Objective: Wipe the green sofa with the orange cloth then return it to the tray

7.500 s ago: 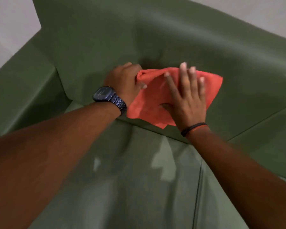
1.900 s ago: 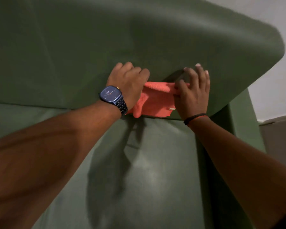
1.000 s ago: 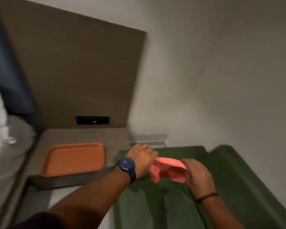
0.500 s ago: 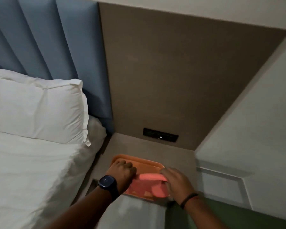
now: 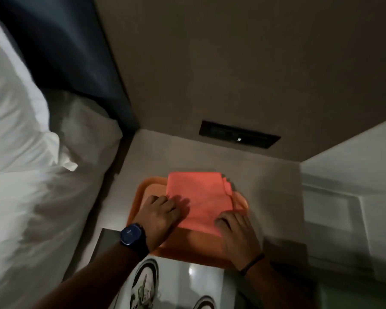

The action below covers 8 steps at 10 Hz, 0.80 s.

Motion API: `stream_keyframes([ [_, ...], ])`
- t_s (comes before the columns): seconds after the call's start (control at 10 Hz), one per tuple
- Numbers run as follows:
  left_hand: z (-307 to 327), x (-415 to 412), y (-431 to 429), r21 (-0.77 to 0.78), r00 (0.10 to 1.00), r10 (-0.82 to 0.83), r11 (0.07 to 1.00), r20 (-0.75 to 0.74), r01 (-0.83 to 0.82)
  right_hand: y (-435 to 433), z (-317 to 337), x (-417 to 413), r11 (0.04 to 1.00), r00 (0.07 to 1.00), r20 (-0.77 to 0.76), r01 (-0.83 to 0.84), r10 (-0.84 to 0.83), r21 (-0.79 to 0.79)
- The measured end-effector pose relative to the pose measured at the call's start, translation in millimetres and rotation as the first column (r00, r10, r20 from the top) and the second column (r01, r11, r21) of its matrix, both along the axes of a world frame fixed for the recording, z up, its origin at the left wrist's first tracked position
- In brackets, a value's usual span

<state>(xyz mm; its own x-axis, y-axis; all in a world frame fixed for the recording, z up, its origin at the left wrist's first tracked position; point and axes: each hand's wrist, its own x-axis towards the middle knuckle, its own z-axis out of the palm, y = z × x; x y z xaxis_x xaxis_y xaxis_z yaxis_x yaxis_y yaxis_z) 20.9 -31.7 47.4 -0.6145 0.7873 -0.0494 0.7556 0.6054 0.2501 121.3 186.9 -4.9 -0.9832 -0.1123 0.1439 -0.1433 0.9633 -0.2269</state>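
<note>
The orange cloth [image 5: 198,201] lies folded flat on the orange tray [image 5: 140,195], covering its middle and far right. The tray sits on a grey bedside shelf [image 5: 265,188]. My left hand [image 5: 159,216], with a dark watch on its wrist, has its fingers curled on the cloth's near left edge. The fingers of my right hand [image 5: 239,233] grip the near right corner of the cloth. Only a dim sliver of the green sofa [image 5: 354,295] shows at the bottom right.
A bed with a white pillow [image 5: 16,121] and sheets fills the left, against a blue headboard [image 5: 76,52]. A black socket panel [image 5: 239,137] sits in the brown wall behind the shelf. My shoes [image 5: 143,286] show on the pale floor below.
I turned from the sofa to the bedside shelf. The cloth went from bunched between my hands over the tray to spread flat on it, and the view moved closer and lower.
</note>
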Motion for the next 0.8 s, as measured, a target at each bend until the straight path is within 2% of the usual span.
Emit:
stream_keyframes([
  [0.1,-66.1,9.2,-9.9,-0.210,0.985,-0.089,0.970,0.150,0.120,-19.5,-61.5,23.2,1.000,0.989,0.145,-0.014,0.012,0.015],
  [0.2,-108.6,17.0,-22.8,-0.197,0.951,-0.130,0.962,0.282,0.190,-36.6,-99.2,47.3,0.999,0.983,0.185,0.019,-0.012,-0.039],
  [0.3,-132.3,15.9,-24.6,-0.116,0.955,-0.018,0.992,0.297,0.055,-47.1,-116.2,48.5,0.994,0.985,0.154,0.082,-0.071,-0.066],
  [0.4,-152.6,6.1,-10.9,-0.158,0.955,0.111,0.985,0.275,-0.069,-44.3,-123.9,24.3,0.993,0.950,0.291,0.119,-0.110,-0.015],
  [0.5,-172.2,1.3,2.2,-0.266,0.938,0.164,0.961,0.305,-0.082,-38.6,-132.4,4.7,0.992,0.885,0.448,0.124,-0.129,0.040],
  [0.6,-179.4,3.0,6.9,-0.336,0.924,0.191,0.939,0.331,-0.074,-35.8,-134.3,0.1,0.993,0.842,0.528,0.085,-0.115,0.081],
  [0.7,-169.6,3.7,11.2,-0.312,0.924,0.202,0.945,0.324,-0.098,-32.1,-118.4,-5.8,0.992,0.880,0.460,0.123,-0.115,0.012],
  [0.8,-142.2,-6.6,24.4,-0.257,0.938,0.213,0.956,0.272,-0.143,-20.5,-88.0,-26.3,0.974,0.908,0.368,0.226,-0.202,-0.022],
])
